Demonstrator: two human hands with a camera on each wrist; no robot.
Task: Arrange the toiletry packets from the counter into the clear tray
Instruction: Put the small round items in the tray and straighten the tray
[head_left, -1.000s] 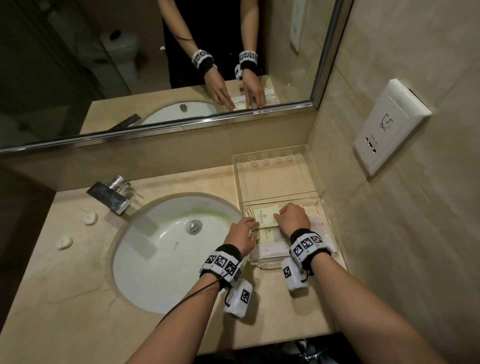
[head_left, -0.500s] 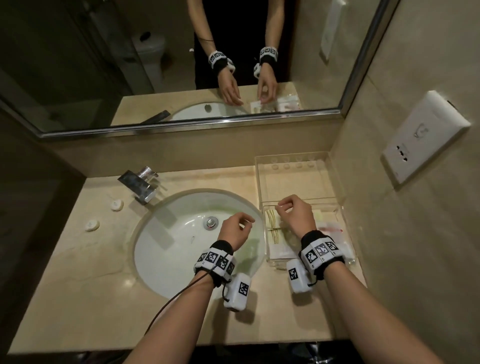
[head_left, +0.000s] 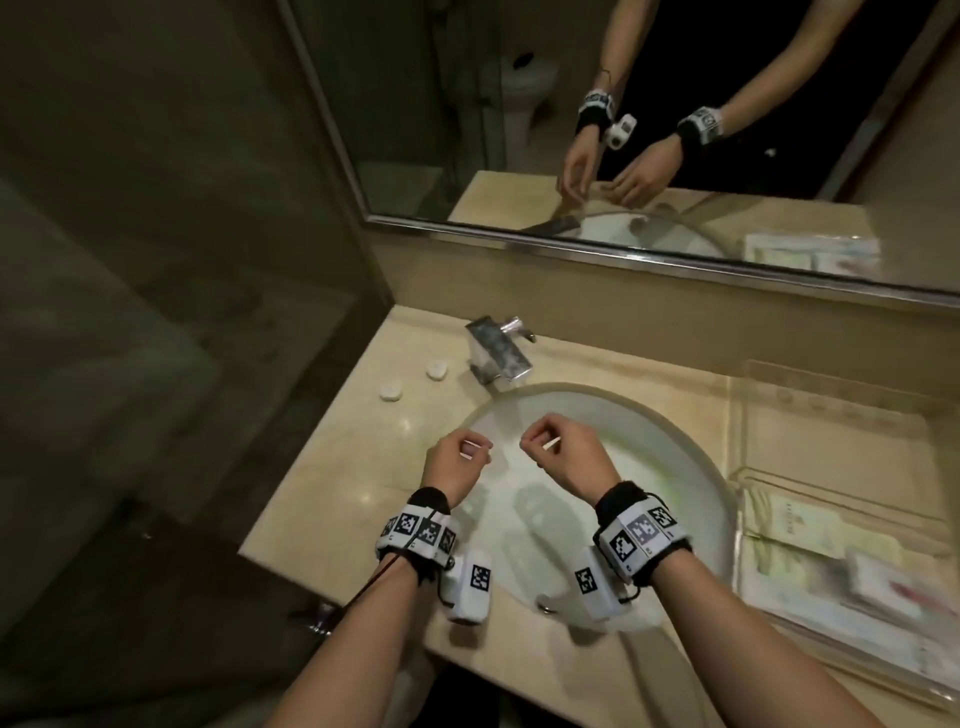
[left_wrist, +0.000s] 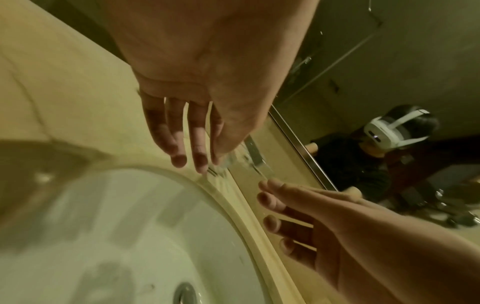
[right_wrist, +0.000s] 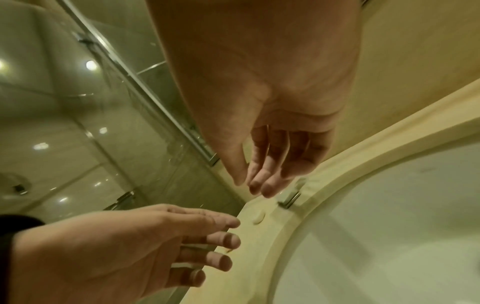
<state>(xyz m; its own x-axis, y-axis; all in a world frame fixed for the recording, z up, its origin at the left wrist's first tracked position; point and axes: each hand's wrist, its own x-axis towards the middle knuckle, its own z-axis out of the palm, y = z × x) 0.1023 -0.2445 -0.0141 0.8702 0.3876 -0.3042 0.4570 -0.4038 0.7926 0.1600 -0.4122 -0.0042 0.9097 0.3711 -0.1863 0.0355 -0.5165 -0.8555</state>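
Note:
The clear tray (head_left: 831, 436) stands on the counter at the far right, against the wall. Several flat toiletry packets (head_left: 800, 525) lie in its near compartment, cream ones and a pinkish one (head_left: 878, 577); the far compartment is bare. Both hands hover over the sink, well left of the tray. My left hand (head_left: 457, 462) and right hand (head_left: 561, 452) are side by side, fingers relaxed. The left wrist view shows the left hand (left_wrist: 192, 156) empty above the basin rim. In the right wrist view the right hand (right_wrist: 259, 185) is empty too.
A white oval sink (head_left: 649, 467) fills the counter's middle, with a chrome faucet (head_left: 496, 353) behind it. Two small round white items (head_left: 390, 391) (head_left: 437, 370) sit left of the faucet. A mirror (head_left: 675, 130) runs along the back; a glass partition stands on the left.
Both hands left the packets in the tray and moved left, over the sink. The left hand withdrew first, then the right. The view swung left.

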